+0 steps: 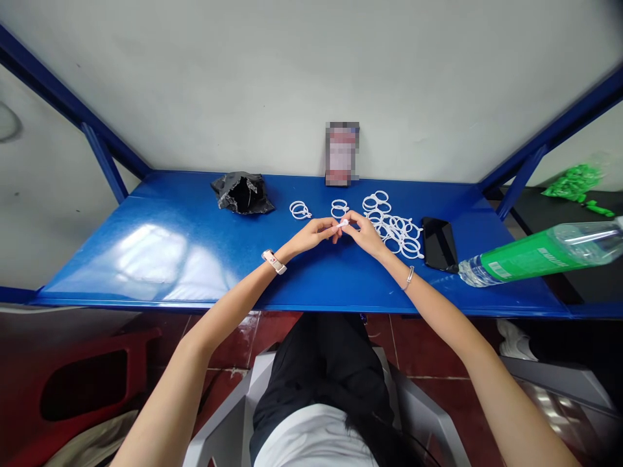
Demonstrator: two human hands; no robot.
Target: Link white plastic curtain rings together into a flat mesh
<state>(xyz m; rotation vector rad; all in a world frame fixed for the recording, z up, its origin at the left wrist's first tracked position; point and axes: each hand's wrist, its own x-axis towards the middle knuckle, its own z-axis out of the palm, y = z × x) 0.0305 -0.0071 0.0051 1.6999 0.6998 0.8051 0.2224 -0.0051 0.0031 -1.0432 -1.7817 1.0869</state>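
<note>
Over the middle of the blue table [195, 259], my left hand [311, 236] and my right hand [366, 235] meet with fingertips pinched on a small white plastic ring [343, 223]. It appears nearly edge-on and is partly hidden by my fingers. Just beyond my hands lie a couple of overlapping white rings [339, 203]. To the left of those, a small group of similar rings [298, 211] rests on the table. A larger loose pile of white rings [400, 228], each with a small eyelet, spreads beside my right hand.
A crumpled black plastic bag [243, 192] sits open at the back left. A blurred-out phone-like object [341, 154] leans against the wall. Right of the pile are a black phone [439, 243] and a big green-labelled bottle [540, 253]. Blue frame posts [104, 162] flank the table.
</note>
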